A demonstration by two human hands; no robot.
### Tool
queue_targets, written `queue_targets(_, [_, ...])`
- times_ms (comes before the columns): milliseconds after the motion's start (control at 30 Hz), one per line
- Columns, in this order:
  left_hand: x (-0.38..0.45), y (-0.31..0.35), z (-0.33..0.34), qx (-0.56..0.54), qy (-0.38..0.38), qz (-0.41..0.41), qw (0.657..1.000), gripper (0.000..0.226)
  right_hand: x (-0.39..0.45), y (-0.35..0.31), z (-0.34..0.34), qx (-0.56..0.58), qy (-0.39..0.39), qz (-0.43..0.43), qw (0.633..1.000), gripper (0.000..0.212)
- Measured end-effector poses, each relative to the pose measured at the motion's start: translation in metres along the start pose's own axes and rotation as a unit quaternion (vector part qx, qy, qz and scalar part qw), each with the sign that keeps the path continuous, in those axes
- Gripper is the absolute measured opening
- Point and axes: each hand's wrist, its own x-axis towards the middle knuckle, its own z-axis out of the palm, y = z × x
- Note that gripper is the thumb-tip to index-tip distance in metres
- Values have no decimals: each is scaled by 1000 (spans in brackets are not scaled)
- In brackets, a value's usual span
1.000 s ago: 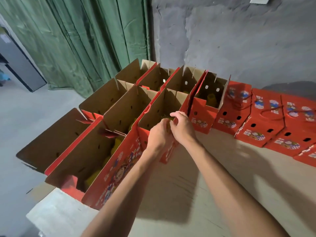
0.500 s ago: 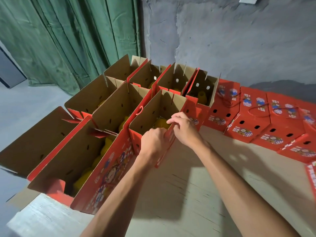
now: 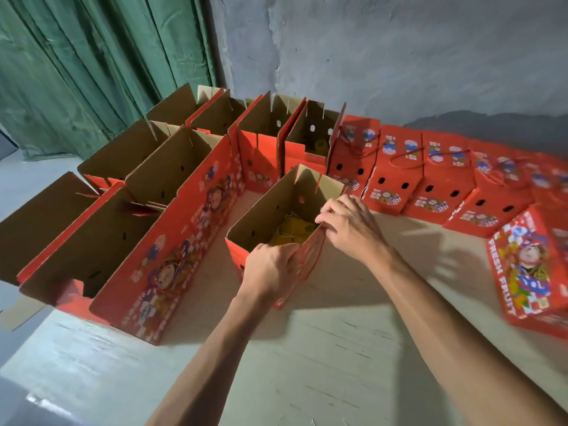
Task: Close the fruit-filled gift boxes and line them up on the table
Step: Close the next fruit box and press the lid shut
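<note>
An open red gift box (image 3: 267, 210) with brown cardboard inside stands apart from the others, near the middle of the table. Yellow fruit (image 3: 292, 232) lies in it. My left hand (image 3: 270, 269) grips the box's near wall at its top edge. My right hand (image 3: 347, 226) pinches the top edge of the same wall farther right. Several more open boxes (image 3: 172, 167) stand in rows to the left and behind. A line of closed red boxes (image 3: 430, 176) with string handles runs along the back right.
A closed box printed "FRESH FRUIT" (image 3: 528, 272) lies at the right edge. The pale table top (image 3: 307, 348) stretches in front of the held box. A green curtain (image 3: 92, 56) and a grey wall (image 3: 399, 50) stand behind. The table's left edge drops to the floor.
The held box has come out of the row of open boxes toward me and to the right. Both hands kept their hold on its near wall.
</note>
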Motion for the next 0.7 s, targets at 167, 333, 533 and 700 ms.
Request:
queue_targets(167, [-27,68,25,30,-6,32,999,31,-79,35,-30,-21,28,3,999,15])
queue_targets(333, [-54,137,42,38,-4,11,999,22,-161,61,-68,19,31,38,999,13])
queue_targets(533, [-73,195,63,-4,-47,44,998,17,-259,77,-101,82,47,116,989,4])
queue_targets(700, [-69,226,85,-23,-49,82,995,14,-312,84,-114,104,83,182,974,10])
